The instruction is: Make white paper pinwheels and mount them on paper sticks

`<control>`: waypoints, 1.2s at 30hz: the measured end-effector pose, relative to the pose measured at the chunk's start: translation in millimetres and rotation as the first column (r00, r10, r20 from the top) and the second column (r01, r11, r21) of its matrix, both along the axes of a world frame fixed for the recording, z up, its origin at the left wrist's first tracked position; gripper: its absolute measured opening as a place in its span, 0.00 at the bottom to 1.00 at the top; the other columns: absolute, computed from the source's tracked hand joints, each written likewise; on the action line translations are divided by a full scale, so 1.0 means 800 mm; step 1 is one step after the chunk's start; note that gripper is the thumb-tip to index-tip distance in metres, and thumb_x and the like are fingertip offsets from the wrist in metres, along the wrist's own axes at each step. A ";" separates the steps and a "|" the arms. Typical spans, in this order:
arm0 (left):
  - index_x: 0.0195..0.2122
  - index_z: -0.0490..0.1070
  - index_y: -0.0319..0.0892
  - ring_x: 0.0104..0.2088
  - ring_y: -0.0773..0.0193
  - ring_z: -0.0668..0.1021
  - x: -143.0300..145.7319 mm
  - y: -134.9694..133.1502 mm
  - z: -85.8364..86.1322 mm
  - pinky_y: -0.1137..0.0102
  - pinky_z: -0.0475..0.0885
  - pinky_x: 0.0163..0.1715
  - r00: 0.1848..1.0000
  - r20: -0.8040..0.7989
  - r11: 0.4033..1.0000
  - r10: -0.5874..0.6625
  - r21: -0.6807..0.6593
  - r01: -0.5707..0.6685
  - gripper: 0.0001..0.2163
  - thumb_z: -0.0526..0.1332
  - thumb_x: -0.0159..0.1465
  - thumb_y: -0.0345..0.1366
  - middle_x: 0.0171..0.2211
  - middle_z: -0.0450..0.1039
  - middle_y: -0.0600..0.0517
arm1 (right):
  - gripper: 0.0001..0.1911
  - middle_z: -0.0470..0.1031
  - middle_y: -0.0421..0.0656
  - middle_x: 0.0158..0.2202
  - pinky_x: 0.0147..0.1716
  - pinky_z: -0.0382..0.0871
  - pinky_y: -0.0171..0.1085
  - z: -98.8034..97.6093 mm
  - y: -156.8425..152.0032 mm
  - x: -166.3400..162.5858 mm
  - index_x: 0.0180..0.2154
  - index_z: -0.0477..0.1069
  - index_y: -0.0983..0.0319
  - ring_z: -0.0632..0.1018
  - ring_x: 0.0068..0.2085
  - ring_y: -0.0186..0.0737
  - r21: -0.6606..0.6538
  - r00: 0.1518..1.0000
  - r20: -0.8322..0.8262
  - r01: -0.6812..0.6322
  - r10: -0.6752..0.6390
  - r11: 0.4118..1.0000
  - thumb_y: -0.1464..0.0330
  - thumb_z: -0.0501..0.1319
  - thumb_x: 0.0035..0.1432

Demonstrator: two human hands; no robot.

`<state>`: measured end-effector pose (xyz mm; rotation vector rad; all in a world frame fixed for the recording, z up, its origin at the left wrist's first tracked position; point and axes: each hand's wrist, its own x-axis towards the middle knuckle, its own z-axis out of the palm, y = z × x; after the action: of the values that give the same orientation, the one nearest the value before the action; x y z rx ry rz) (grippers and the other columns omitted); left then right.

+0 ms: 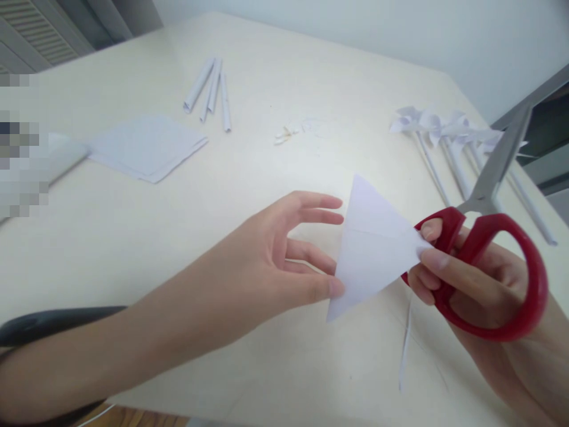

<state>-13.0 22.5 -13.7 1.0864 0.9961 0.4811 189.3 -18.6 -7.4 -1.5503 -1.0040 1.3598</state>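
The red-handled metal scissors hang in the right hand, blades directed away from the camera. The same hand pinches one corner of a white, triangular, creased paper piece between thumb and index finger, above the cream, smooth-topped table. The left hand is curved, with fingers parted; its thumb contacts the lower left edge of the paper piece. Whether its lower fingers grip the reverse side cannot be determined. A narrow white paper strip lies below the right hand. White square paper sheets lie stacked at far left, near four white rolled-paper tubes. White paper pinwheels on rolled sticks lie side by side at right.
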 end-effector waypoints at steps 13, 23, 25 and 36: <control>0.47 0.67 0.46 0.35 0.63 0.78 -0.001 0.000 -0.007 0.69 0.74 0.35 0.988 0.059 0.988 -0.139 -0.052 0.143 0.22 0.64 0.50 0.27 0.37 0.75 0.52 | 0.07 0.62 0.37 0.25 0.22 0.58 0.35 0.003 -0.003 -0.005 0.31 0.68 0.55 0.64 0.25 0.35 0.148 0.993 0.079 0.080 -0.092 0.986 0.74 0.60 0.56; 0.45 0.71 0.49 0.44 0.56 0.77 0.007 -0.006 -0.004 0.64 0.73 0.43 0.997 0.047 0.998 -0.058 0.021 0.057 0.17 0.61 0.54 0.30 0.42 0.76 0.54 | 0.09 0.68 0.36 0.22 0.16 0.60 0.33 -0.038 0.001 0.006 0.32 0.68 0.55 0.68 0.20 0.33 0.175 0.958 -0.090 -0.255 0.273 0.951 0.63 0.66 0.48; 0.44 0.71 0.48 0.45 0.57 0.76 0.007 -0.006 -0.004 0.64 0.72 0.44 0.992 0.089 0.996 -0.093 -0.002 0.093 0.17 0.61 0.53 0.28 0.42 0.76 0.53 | 0.06 0.68 0.36 0.22 0.18 0.62 0.31 -0.033 -0.006 0.001 0.30 0.70 0.56 0.68 0.21 0.32 0.106 0.960 -0.080 -0.259 0.268 0.960 0.66 0.66 0.49; 0.43 0.72 0.51 0.40 0.61 0.78 0.006 -0.013 -0.008 0.68 0.74 0.40 0.972 0.010 0.972 -0.236 0.005 0.236 0.15 0.61 0.54 0.29 0.38 0.77 0.57 | 0.12 0.68 0.33 0.20 0.18 0.59 0.26 -0.018 -0.017 -0.029 0.28 0.69 0.57 0.66 0.21 0.28 -0.112 0.969 -0.229 -0.126 0.098 0.986 0.77 0.66 0.43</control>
<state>-8.6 12.4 -19.7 1.1876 0.8441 0.2950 165.9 -32.6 -21.6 -1.4095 -0.8924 1.6637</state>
